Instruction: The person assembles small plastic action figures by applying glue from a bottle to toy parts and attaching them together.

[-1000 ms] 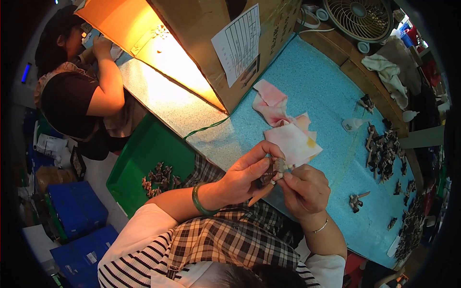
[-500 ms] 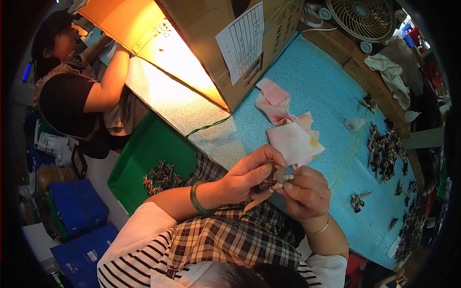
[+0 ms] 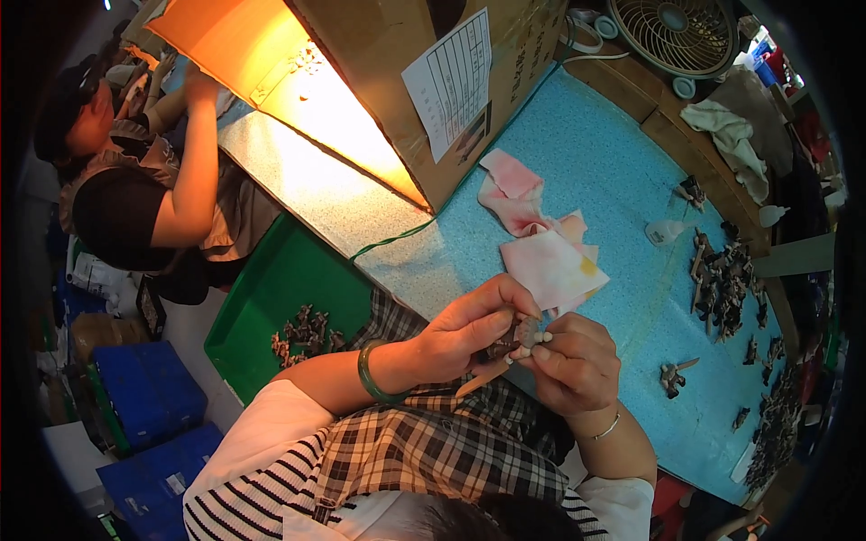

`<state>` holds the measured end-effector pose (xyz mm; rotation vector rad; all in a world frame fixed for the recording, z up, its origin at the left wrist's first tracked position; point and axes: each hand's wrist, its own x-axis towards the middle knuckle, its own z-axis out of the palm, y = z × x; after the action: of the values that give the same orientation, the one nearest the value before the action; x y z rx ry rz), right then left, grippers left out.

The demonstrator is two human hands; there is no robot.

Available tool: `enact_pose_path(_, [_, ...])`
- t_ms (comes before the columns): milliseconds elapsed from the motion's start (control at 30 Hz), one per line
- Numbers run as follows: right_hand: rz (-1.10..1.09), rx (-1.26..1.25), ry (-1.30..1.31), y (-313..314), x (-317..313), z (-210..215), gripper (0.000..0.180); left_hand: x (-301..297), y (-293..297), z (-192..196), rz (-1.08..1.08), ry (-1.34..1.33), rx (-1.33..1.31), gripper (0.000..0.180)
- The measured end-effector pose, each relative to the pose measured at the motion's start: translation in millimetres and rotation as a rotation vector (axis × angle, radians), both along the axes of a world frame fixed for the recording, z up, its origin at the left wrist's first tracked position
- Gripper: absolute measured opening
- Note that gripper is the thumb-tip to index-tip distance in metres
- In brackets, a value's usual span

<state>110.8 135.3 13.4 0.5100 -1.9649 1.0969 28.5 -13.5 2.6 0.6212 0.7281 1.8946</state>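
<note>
In front of my chest, above the table's near edge, I hold a small brown and grey figurine [image 3: 526,335]. My left hand [image 3: 469,330], with a green bangle at the wrist, grips its darker body between thumb and fingers. The thumb and forefinger of my right hand [image 3: 579,362] pinch at its pale, knobbed side. A flat tan blade-like piece [image 3: 483,380] sticks out below the left fingers; where it joins is hidden. Just beyond my hands lies a stained pink and white cloth [image 3: 552,266].
A cardboard box [image 3: 370,81], lit inside, stands at the back left. Similar small figurines [image 3: 722,284] lie heaped at the right, near a small white bottle [image 3: 663,233]. A fan [image 3: 672,36] is at the back. Left sits a green tray [image 3: 262,288] with more pieces; a co-worker [image 3: 135,198] is beyond.
The figurine has turned slightly between my fingers, while my hands stay nearly in place. The co-worker at the left has leaned back and raised a hand.
</note>
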Motion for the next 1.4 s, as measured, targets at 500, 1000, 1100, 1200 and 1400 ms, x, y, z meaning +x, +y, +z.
enact_pose_path(500, [0.007,0.001,0.009,0.7,-1.4,-1.2,0.022,-0.3,0.6,-0.7,0.001,-0.011,-0.008,0.020])
enact_pose_path(1000, [-0.023,-0.008,-0.085,1.6,2.0,1.4,0.029,-1.6,6.5,-11.6,-0.008,-0.003,0.159,0.026])
enact_pose_path(1100, [-0.047,-0.045,-0.064,1.4,1.9,0.8,0.029,-0.8,7.9,-10.8,-0.006,-0.007,0.186,0.026])
enact_pose_path(1200, [-0.058,0.050,-0.066,3.1,0.8,5.4,0.028,0.9,7.6,-8.3,0.026,-0.057,0.128,0.028])
enact_pose_path(1400, [-0.048,0.058,-0.016,3.2,-1.1,1.4,0.023,-0.4,0.6,-11.7,0.039,-0.001,0.053,0.027])
